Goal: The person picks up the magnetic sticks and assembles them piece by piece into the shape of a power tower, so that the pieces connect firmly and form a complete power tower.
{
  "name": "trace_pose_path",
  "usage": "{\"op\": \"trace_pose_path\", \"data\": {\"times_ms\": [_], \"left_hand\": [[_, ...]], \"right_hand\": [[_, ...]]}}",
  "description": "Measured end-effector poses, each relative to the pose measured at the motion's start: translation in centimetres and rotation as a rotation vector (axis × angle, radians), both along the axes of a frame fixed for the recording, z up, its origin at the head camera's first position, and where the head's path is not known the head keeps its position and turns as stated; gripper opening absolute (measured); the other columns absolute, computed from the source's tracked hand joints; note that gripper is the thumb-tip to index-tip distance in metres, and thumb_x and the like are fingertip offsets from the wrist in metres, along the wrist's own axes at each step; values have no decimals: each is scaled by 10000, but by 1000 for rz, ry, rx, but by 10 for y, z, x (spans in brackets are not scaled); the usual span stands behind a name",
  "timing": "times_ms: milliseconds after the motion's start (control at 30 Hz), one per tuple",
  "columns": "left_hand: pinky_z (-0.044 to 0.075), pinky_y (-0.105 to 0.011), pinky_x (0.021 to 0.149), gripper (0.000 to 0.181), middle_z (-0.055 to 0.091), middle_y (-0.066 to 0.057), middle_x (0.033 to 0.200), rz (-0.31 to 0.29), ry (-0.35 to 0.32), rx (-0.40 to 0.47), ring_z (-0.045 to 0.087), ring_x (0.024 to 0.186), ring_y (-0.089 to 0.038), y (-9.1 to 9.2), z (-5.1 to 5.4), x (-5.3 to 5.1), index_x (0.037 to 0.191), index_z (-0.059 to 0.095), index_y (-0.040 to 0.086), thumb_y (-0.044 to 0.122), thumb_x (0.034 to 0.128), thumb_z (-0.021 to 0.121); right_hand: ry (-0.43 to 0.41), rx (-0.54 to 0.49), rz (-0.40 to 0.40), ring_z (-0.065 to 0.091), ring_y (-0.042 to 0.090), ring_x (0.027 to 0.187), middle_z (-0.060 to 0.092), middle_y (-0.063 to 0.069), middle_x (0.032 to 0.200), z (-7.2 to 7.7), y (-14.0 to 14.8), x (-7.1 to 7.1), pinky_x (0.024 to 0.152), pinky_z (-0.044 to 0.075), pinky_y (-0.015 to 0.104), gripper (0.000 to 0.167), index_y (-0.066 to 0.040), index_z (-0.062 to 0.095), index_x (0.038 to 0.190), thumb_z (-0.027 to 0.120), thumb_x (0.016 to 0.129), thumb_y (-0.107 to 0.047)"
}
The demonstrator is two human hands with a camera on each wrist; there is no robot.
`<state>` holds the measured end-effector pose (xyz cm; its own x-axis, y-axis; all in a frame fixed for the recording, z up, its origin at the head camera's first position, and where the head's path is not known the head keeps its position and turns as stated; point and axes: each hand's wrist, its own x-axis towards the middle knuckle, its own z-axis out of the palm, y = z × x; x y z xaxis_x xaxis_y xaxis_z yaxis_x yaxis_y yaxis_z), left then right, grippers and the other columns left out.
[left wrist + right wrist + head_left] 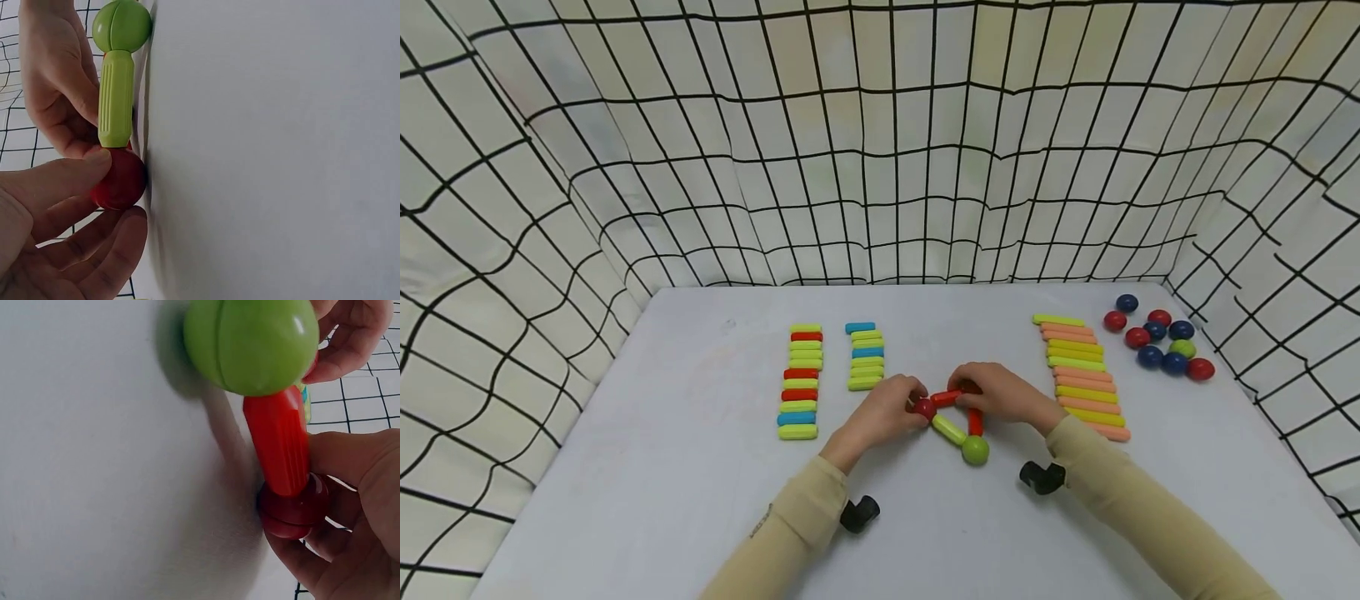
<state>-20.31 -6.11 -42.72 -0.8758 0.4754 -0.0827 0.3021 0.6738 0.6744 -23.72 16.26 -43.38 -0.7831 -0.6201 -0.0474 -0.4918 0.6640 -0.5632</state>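
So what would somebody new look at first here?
Probably the red-and-lime stick triangle in the middle; there, the left hand grips one red ball and the right hand another red ball. Next, maybe the red, blue and green balls at far right, or the black netting behind.

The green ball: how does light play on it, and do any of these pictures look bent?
Right wrist view: the green ball shows a small bright glint, with a soft shadow on the table beside it; left wrist view: a small highlight on it, the picture rather dim; head view: lines on the gridded backdrop bow and waver, from lens or material I cannot tell.
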Motion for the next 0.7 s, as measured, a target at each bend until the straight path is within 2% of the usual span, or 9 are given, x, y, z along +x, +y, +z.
{"op": "trace_pose_path", "data": {"times_ms": [100,300,700], "left_hand": [[530,-291,806,304,616,-72,1026,2,-14,-1,561,926,-191,2,-1,-1,1136,638,18,90,861,745],[526,-316,824,288,624,-93,1045,12,39,-7,569,934,-208,1,-3,-4,1151,644,6,62,878,717],[533,-353,880,304,637,-121,1113,27,65,19,607,999,-251,3,-2,-12,1186,642,3,-6,885,687]], "right_hand": [[6,-24,24,538,150,872,632,3,992,0,2,1,815,487,315,181,-60,660,1105,662,927,-92],[10,-75,75,549,157,914,641,25,1052,-1,7,-1,828,497,319,232,-67,674,1161,646,931,-70],[33,-54,59,545,153,872,639,27,1007,2,5,-2,783,495,289,210,-47,690,1125,659,919,-72]]}}
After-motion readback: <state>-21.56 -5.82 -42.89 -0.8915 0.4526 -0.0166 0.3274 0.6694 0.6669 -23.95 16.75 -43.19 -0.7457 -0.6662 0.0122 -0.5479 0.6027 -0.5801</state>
